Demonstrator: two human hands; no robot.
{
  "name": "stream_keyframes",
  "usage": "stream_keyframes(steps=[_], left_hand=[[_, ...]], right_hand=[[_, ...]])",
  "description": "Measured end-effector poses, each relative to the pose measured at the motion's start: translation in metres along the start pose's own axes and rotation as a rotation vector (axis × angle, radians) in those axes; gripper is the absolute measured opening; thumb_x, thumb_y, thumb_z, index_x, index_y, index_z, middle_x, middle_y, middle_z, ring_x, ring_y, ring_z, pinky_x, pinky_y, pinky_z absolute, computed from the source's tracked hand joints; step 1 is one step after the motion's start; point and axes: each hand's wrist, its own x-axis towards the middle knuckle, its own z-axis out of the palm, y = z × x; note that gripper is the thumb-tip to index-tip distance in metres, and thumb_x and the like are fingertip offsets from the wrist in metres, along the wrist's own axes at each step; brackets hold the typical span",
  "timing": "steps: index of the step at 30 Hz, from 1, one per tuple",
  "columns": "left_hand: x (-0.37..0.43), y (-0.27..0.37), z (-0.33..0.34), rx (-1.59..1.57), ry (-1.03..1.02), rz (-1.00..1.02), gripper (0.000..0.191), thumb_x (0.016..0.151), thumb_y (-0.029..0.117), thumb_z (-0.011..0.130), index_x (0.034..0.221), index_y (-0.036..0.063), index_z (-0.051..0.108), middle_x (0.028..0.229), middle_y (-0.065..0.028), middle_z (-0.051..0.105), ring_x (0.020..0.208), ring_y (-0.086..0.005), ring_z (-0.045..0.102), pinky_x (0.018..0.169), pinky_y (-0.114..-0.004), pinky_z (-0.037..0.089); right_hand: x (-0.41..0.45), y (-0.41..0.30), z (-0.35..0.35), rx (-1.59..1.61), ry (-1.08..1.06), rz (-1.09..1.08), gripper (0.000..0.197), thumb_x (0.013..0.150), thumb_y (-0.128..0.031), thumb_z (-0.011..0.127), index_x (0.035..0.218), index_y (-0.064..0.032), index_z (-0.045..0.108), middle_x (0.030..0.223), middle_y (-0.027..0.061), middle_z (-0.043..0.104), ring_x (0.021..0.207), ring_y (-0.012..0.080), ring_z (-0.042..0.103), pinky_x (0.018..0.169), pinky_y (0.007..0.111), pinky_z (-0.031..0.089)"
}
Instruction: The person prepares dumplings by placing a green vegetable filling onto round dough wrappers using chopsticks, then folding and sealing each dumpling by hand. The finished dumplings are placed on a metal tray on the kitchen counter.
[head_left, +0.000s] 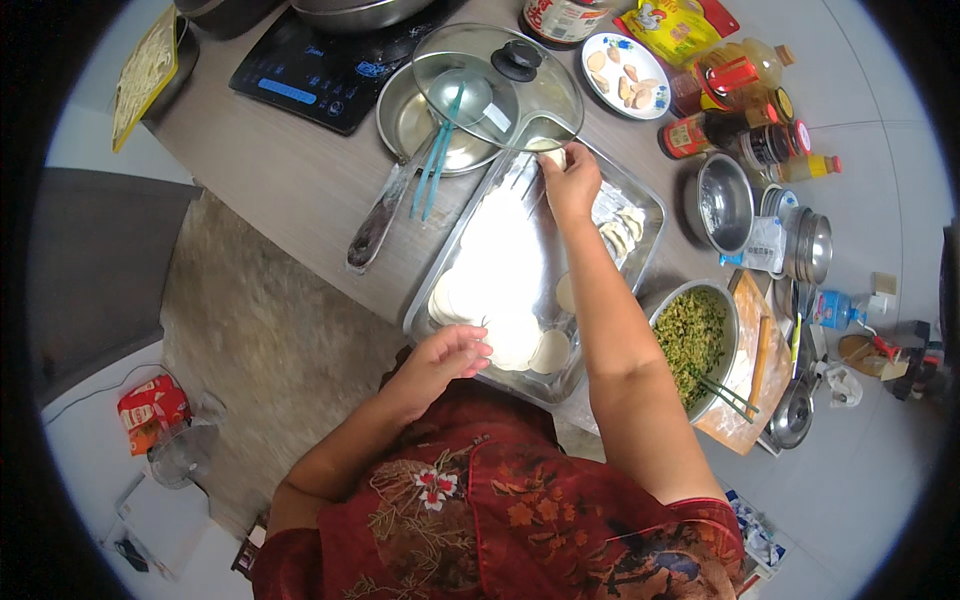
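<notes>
My right hand (574, 178) reaches to the far end of a metal tray (649, 196), its fingers on a pale piece of dough (553, 156) beside the rim of a glass lid. My left hand (453, 355) is over the near edge of the tray, fingers slightly apart and holding nothing. Round dough wrappers (550, 352) lie near it; glare whitens the middle of the tray. Folded dumplings (624, 231) rest at the tray's right side. A steel bowl of chopped green filling (690, 337) with green chopsticks (731, 397) stands to the right.
The glass lid (540, 97) overlaps a steel pan (397, 112) beside an induction cooker (300, 71). A cleaver (375, 225) and teal tongs (435, 169) lie left of the tray. A plate of garlic or ginger pieces (628, 111), bottles (684, 136) and a small steel bowl (724, 204) stand behind.
</notes>
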Motion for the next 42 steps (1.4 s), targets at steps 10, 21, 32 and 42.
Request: stream_keyframes(steps=[10, 21, 32, 42], left_hand=[[0.019, 0.007, 0.013, 0.134, -0.026, 0.065, 0.032, 0.094, 0.013, 0.050, 0.124, 0.0024, 0.050, 0.111, -0.0092, 0.060, 0.098, -0.0150, 0.058, 0.088, -0.029, 0.046], [0.121, 0.042, 0.057, 1.032, 0.207, 0.596, 0.017, 0.078, 0.004, 0.068, 0.095, 0.0017, 0.066, 0.088, -0.0104, 0.064, 0.077, -0.0168, 0.063, 0.068, -0.027, 0.050], [0.217, 0.046, 0.117, 1.347, 0.169, 0.961, 0.037, 0.072, 0.010, 0.075, 0.109, 0.0093, 0.067, 0.097, -0.0119, 0.061, 0.091, -0.0286, 0.058, 0.081, -0.035, 0.047], [0.245, 0.047, 0.124, 1.398, 0.110, 0.917, 0.020, 0.074, 0.008, 0.073, 0.094, 0.0071, 0.072, 0.088, -0.0096, 0.061, 0.080, -0.0249, 0.060, 0.073, -0.033, 0.048]], right_hand=[[-0.052, -0.011, -0.036, 0.016, 0.023, 0.024, 0.033, 0.071, -0.014, 0.075, 0.100, -0.0001, 0.066, 0.091, 0.0122, 0.062, 0.077, 0.0184, 0.058, 0.070, 0.031, 0.047], [-0.209, -0.030, -0.192, 0.258, -0.273, -0.052, 0.009, 0.082, -0.001, 0.065, 0.090, -0.0014, 0.067, 0.075, 0.0083, 0.061, 0.065, 0.0131, 0.057, 0.058, 0.025, 0.045], [-0.295, 0.019, -0.304, 0.206, 0.147, 0.193, 0.010, 0.081, 0.001, 0.065, 0.091, 0.0018, 0.066, 0.081, 0.0084, 0.064, 0.069, 0.0128, 0.058, 0.064, 0.023, 0.046], [-0.341, 0.053, -0.326, 0.205, 0.298, 0.342, 0.008, 0.082, 0.001, 0.065, 0.090, 0.0013, 0.065, 0.078, 0.0062, 0.061, 0.068, 0.0108, 0.055, 0.063, 0.022, 0.044]])
